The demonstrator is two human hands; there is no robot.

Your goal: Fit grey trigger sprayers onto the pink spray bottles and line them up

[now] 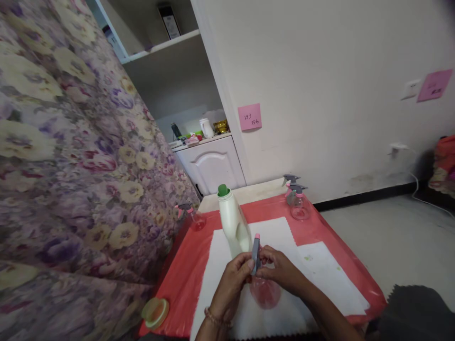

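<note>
The clear pink-tinted spray bottle [266, 292] is at the near part of the tabletop [185, 289], beneath both hands. Its gray spray head [256, 258] stands roughly upright over the neck. The left hand [237, 273] grips the head from the left, thumb across it; the right hand [276, 267] closes its fingers on the head's right side. The step in hand looks like turning or seating the head; fingers hide the collar, so whether it is fastened cannot be told. The move calls, I judge, for keeping head and neck in line.

Just behind the spray bottle stands a pale jug [232, 222] with a green insert [222, 190] in its mouth, close enough to be knocked. White cloth [273, 229] lies under the spray bottle, and a marked sheet [330, 274] to its right. Farther behind it are other sprayers, at left [197, 221] and right [300, 210]. A greenish ring-shaped piece [155, 312] lies well to its left.
</note>
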